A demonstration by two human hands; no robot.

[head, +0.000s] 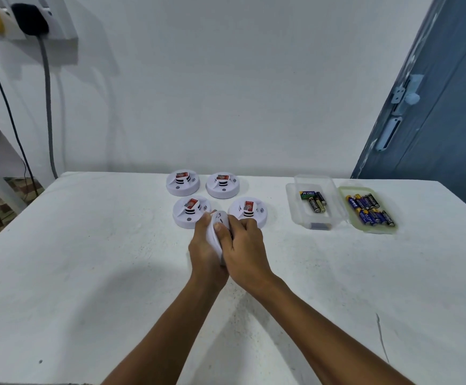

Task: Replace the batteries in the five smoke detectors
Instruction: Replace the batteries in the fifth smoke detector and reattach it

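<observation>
Fingers [217, 227] of both hands are curled shut around one white smoke detector [218, 218], held on edge between the palms just above the white table [87, 273]; the left hand [205, 252] cups its rear, the right hand [244, 245] wraps its front, and little of the body shows between them, so whether its base has come loose cannot be told.

Largest first: the table carries everything; behind the hands four more smoke detectors [183, 183] sit face up in a square, the near two just beyond the knuckles; to the right lies a clear plastic container [313, 216] holding a few batteries [315, 200], and touching its right side a green-rimmed lid [349, 218] bearing a cluster of blue batteries [369, 209].

Judged from the grip, the step is twisting the housing open; it would go best with one palm bracing the base and the other turning the cover evenly, pressure on the rim rather than the vents; tilting it toward the camera would reveal the battery bay.
</observation>
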